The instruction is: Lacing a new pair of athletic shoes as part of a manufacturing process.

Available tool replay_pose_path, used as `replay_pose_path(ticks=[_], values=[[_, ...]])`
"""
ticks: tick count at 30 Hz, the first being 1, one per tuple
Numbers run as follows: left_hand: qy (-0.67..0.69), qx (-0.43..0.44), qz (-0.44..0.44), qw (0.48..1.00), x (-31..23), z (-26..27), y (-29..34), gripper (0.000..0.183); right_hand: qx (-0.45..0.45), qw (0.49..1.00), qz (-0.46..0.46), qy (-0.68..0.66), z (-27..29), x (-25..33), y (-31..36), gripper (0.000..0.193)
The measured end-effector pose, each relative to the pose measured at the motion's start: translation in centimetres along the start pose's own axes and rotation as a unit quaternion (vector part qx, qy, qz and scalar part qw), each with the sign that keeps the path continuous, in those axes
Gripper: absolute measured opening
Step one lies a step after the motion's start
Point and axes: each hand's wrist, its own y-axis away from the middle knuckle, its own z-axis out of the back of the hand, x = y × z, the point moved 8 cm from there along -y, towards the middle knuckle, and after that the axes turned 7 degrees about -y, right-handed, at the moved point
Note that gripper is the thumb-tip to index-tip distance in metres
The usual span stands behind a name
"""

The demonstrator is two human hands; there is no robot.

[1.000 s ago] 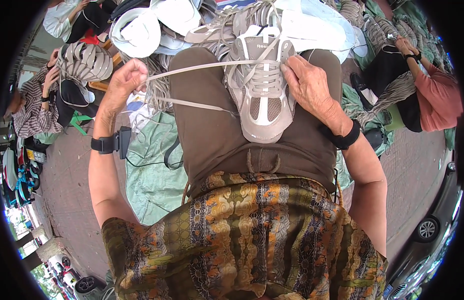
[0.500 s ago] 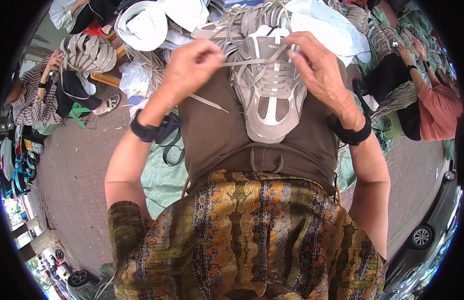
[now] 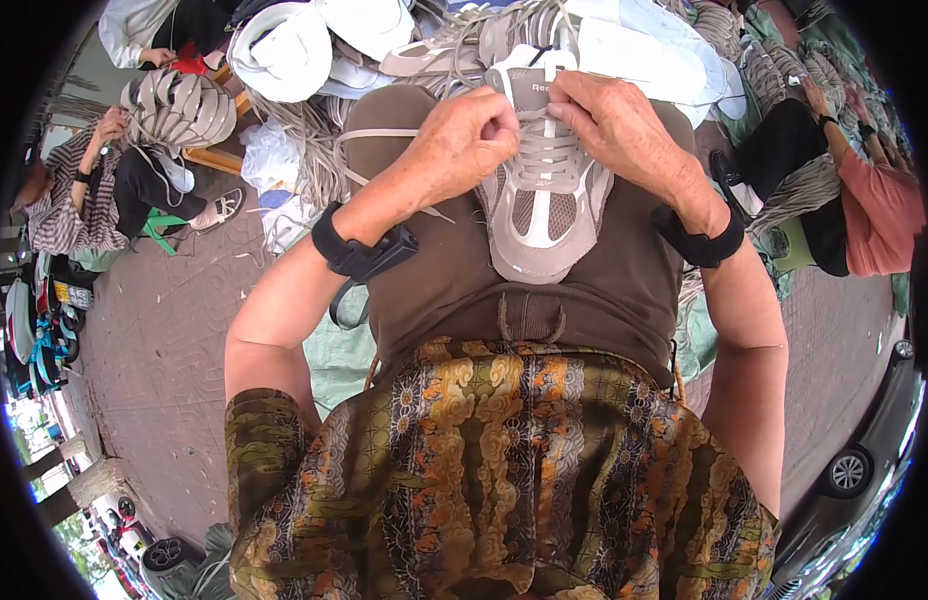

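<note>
A beige-and-white sneaker point(image 3: 546, 235) rests on my lap, toe toward me, its flat laces point(image 3: 549, 160) crossing the tongue in rows. My left hand point(image 3: 474, 135) is closed at the left upper eyelets, fingertips pinched on the shoelace. A loose stretch of that lace loops out past my left wrist over the brown trousers point(image 3: 424, 280). On the opposite side, my right hand point(image 3: 609, 120) pinches at the right upper eyelets beside the tongue; its fingers mostly cover the lace there.
Beyond my knees lie more beige sneakers point(image 3: 424, 58), white shoe parts point(image 3: 281, 50) and bundled laces. A clear plastic bag point(image 3: 271, 155) sits at the left. Co-workers sit on both sides, one near a stack of shoe pieces point(image 3: 184, 108). A dark car point(image 3: 864, 440) stands far right.
My left hand has moved right and in to the shoe's eyelets, and the lace stretched between my hands no longer shows. My right hand has shifted slightly left and down.
</note>
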Motion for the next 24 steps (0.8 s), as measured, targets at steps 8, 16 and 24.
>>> replay_pose_path(ticks=[8, 16, 24], values=[[0.073, 0.048, 0.039, 0.995, -0.5, 0.1, 0.2, 0.006, -0.018, 0.990, -0.130, -0.047, 3.7, -0.2, 1.8, 0.008], [0.068, 0.020, -0.003, 0.997, -0.3, 0.5, -0.5, 0.009, -0.068, 0.921, -0.320, -0.210, 9.2, -0.6, 8.8, 0.009], [-0.058, -0.033, -0.042, 0.997, -1.0, 0.8, -0.6, 0.017, -0.238, 0.887, -0.305, -0.254, 16.2, -0.4, 12.1, 0.010]])
